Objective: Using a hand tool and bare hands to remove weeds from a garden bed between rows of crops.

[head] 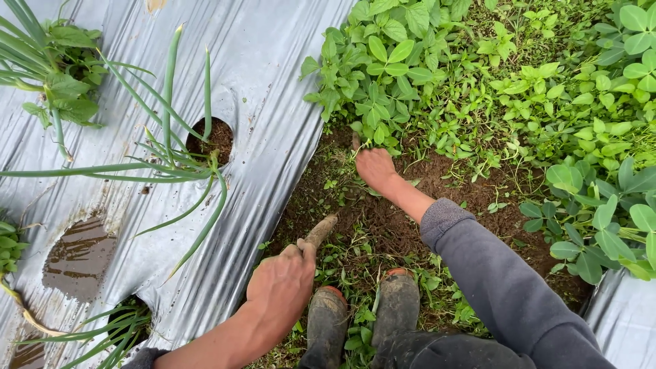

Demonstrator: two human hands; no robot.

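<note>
Closest to me, I see two muddy rubber boots [362, 311] planted side by side at the bottom of the view, on a strip of weedy soil. Just left of them, my left hand [281, 287] has its grip closed around a wooden handle [318, 232], dirt-caked, whose end pokes up and away from the fist; I can't see what the other end carries, as the hand hides it.

The bare soil furrow [383, 225] runs between the boots and the plants ahead, dark brown and scattered with small weeds. It is narrow: on its left it meets the edge of a silvery plastic mulch sheet [273, 102], and at lower right another piece of sheet [625, 318] closes it in.

Further out, my right hand [374, 167], in a grey sleeve [492, 280], reaches to the foot of a clump of leafy green weeds [383, 61]. Its fingers are curled down at the base of the stems; I cannot tell how firmly it grips them.

The mulch sheet has round planting holes. One hole [215, 140] holds dark soil and long green onion stalks [171, 130]; a nearer hole [126, 318] holds more stalks. A muddy puddle [78, 256] sits in a dip on the sheet. Broad-leaved plants [601, 205] crowd the right side.
</note>
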